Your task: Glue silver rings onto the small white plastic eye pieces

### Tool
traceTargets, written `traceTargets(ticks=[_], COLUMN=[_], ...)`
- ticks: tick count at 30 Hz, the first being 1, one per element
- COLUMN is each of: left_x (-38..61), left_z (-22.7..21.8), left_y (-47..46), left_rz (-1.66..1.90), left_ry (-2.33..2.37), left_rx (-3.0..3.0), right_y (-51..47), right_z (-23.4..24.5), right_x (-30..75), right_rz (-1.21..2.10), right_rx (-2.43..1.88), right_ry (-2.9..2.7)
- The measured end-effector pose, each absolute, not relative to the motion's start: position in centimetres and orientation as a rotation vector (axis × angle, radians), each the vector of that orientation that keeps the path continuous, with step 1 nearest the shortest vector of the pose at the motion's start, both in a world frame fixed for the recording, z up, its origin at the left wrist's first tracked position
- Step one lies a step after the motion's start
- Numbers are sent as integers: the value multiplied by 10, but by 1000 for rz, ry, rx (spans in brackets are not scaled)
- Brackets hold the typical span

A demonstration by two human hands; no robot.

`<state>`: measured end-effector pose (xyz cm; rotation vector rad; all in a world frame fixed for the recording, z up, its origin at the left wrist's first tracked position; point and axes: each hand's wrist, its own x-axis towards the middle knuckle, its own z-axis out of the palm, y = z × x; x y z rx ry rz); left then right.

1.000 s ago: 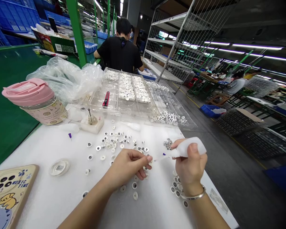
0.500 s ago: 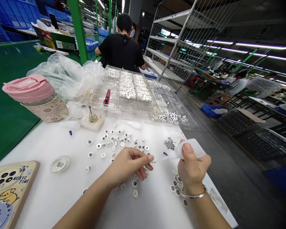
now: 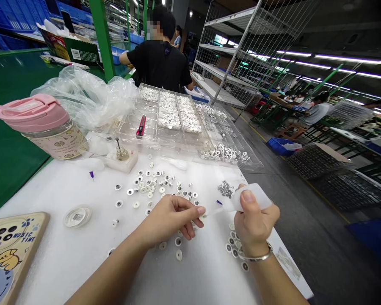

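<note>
My right hand (image 3: 257,220) is wrapped round a white squeeze bottle (image 3: 260,195), its thumb pressed on top. The bottle's thin pale nozzle points left toward the fingertips of my left hand (image 3: 174,218). Those fingers pinch a small white disc (image 3: 204,215), mostly hidden behind the thumb. Beyond the left hand lie many loose white discs with dark or metal centres (image 3: 150,184). Below the bottle, beside my right wrist, is a cluster of similar discs (image 3: 231,241). A pile of small metal parts (image 3: 225,189) and a purple needle tip (image 3: 219,202) lie near the bottle.
Behind the discs stands a clear compartment tray (image 3: 165,137) of small white parts, with a red cutter (image 3: 141,126) on it. Leftward are a pink-lidded cup (image 3: 51,140), a phone (image 3: 15,250), a round lid (image 3: 77,217) and a plastic bag (image 3: 89,97). A person (image 3: 161,59) sits ahead.
The camera view has shifted slightly, so the table's things sit a little further left. Both hands keep nearly the same pose, and the person ahead has turned their head and moved an arm.
</note>
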<state>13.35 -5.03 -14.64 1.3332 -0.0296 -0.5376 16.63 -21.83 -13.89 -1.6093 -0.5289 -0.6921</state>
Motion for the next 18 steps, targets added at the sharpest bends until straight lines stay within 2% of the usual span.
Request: traceTargets(ticks=[18], left_x=[134], left_z=[-146], left_y=[-52], left_rz=[-589], left_ry=[35], left_rx=[1328], right_y=[-217], right_z=[-144], right_x=[166], right_rz=[-789], right_rx=[-1547], right_ry=[-573])
